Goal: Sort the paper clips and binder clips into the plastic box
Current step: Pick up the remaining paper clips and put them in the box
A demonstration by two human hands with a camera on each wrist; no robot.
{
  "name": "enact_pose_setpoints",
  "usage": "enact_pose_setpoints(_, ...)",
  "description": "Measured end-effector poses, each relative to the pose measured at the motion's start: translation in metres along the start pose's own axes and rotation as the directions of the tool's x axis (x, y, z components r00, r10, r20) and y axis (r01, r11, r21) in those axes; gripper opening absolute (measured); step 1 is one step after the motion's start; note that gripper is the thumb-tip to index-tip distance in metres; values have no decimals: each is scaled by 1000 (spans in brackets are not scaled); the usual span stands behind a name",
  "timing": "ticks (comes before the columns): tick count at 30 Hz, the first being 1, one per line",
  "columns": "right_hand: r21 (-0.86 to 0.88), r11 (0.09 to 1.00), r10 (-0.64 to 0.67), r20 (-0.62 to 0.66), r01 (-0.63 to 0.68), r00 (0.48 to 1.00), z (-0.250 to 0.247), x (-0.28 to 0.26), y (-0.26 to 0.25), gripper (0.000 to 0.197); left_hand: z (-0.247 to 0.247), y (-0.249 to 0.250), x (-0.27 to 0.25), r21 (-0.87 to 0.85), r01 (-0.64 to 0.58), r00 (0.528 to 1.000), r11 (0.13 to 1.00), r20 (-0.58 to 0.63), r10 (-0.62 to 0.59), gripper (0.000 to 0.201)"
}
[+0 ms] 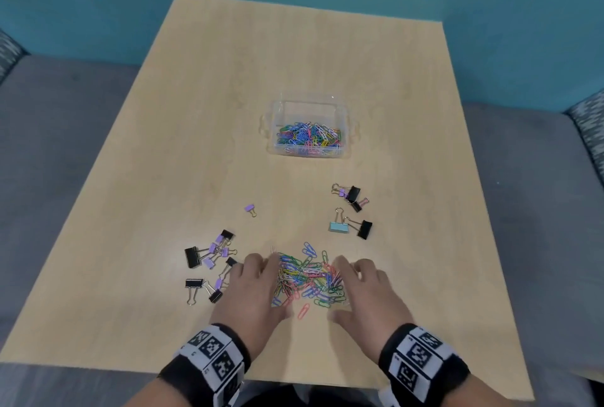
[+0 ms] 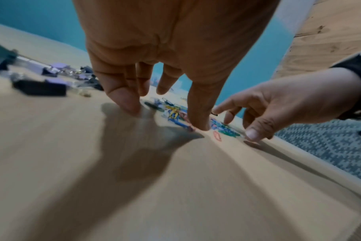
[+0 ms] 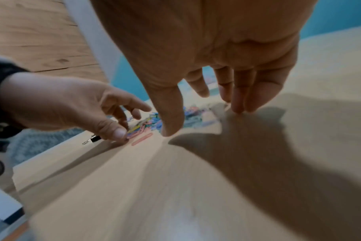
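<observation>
Left hand (image 1: 251, 289) and right hand (image 1: 366, 292), fingers spread and loosely bent, flank the remaining paper clips (image 1: 309, 277) without gripping; beyond, the plastic box (image 1: 348, 118) is part-filled; binder clips (image 1: 209, 257) either side unsorted.

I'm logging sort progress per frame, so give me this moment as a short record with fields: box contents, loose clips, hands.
box: clear plastic box at table middle, holding coloured paper clips only
loose paper clips: one pile near the front edge
binder clips: left cluster, right cluster, one purple stray, all on the table
left hand: fingers spread, at the pile's left side
right hand: fingers spread, at the pile's right side
grip: none visible
</observation>
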State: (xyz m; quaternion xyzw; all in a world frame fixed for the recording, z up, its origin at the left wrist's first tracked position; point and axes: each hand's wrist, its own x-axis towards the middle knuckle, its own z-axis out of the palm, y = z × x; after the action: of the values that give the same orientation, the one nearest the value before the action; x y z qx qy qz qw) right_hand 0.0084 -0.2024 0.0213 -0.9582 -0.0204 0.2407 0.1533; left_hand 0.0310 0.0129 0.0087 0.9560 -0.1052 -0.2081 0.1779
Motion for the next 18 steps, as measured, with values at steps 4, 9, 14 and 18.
enact_pose_setpoints(4,60,998,-8,-9,8,1000,9,9,-13,76,3,6,9,-18,-7,1000,1000,6,8,81)
enact_pose_setpoints(9,102,994,-44,-46,48,998,9,43,-35,45,2,19,32,-70,-9,1000,997,-22,8,48)
enact_pose_setpoints(14,65,993,-95,-58,99,994,3,55,-37,24,0,20,48,-31,-24,999,999,-40,23,18)
enact_pose_setpoints(18,24,994,-110,-29,110,994,-7,56,-35,16,0,16,55,22,-36,998,999,-52,38,15)
